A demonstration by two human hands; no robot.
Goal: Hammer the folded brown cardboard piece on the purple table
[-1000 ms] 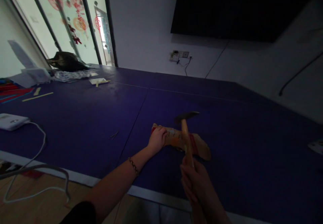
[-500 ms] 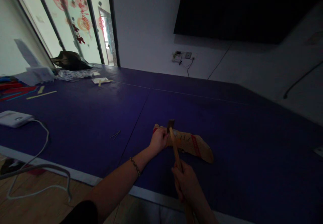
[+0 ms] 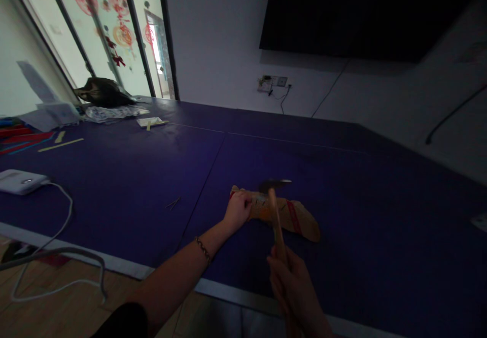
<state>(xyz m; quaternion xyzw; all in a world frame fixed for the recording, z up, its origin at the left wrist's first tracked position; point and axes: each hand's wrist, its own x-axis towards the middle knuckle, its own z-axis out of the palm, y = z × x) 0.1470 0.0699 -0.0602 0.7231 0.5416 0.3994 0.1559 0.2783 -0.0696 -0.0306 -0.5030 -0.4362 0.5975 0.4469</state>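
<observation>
A long, tan, insole-shaped piece [image 3: 304, 221] with red bands lies on the purple table. Several thin dark marks, perhaps nails, show along its middle. My left hand [image 3: 238, 210] is closed at its left end, fingers bent and pressed down on it; whether the fingertips also pinch something small cannot be made out. In my right hand [image 3: 291, 277], wrapped round the wooden handle, is a hammer [image 3: 277, 221]. Its blurred metal head hangs above the middle of the tan piece, to the right of my left hand.
Two thin nail-like sticks [image 3: 173, 203] lie left of my hands. A white device [image 3: 23, 181] with a cable rests at the left edge. Farther back are red and blue strips [image 3: 26, 142], a small white tray [image 3: 149, 122] and a dark bag [image 3: 102, 93]. The table's pale edge [image 3: 220, 290] is near me.
The hammer and my right hand have shifted right, and the hammer's head has turned away from my left fingertips. My left hand stays on the tan piece.
</observation>
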